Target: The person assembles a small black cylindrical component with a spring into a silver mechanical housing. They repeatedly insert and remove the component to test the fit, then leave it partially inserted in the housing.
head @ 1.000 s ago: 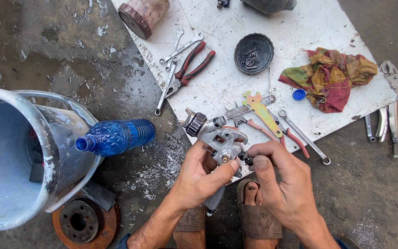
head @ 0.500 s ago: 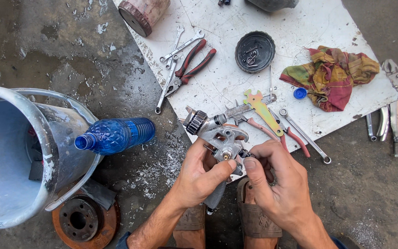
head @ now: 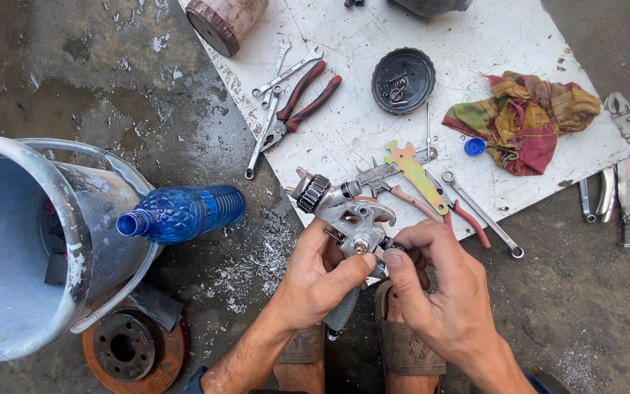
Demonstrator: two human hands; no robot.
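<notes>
left hand (head: 315,281): grip closed round spray gun (head: 344,215) handle | right hand (head: 439,281): fingertips pinching its rear knob

Bare concrete lies open at the far left and at the right near the hands. To the left, a bucket (head: 30,248), blue bottle (head: 184,211) and rusty disc (head: 129,346) block the way. Far ahead, pliers (head: 304,98), wrenches (head: 275,102), a lid (head: 402,80) and a rag (head: 526,120) crowd the white board (head: 344,138).
</notes>
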